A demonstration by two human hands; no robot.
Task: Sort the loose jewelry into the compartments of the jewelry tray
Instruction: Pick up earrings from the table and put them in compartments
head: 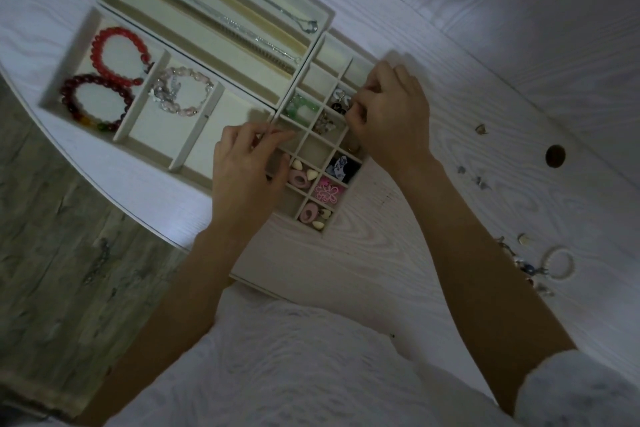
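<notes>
- White pearl ring and a small heap of loose bits lie near the table's right edge, on the right arm's side. These are closest to the person and still need sorting.
- More tiny bits lie a little farther along that same side, well apart from the tray.
- Left hand rests at the near left side of the little-box tray. Its fingers are curled and seem to pinch the tray's thin wall or something small; I cannot tell which.
- Right hand is over the tray's right side, fingers curled tight. It seems to pinch a small dark earring over one of the far boxes.
- Pink pieces and shell hearts already sit in the near boxes.
- Both hands are on the tray, so the loose heap lies to the right and back toward the person. The right hand is the nearer one to fetch it, I think.
- Farther left, bead bracelets lie in big boxes; long chains lie in the farthest tray.
</notes>
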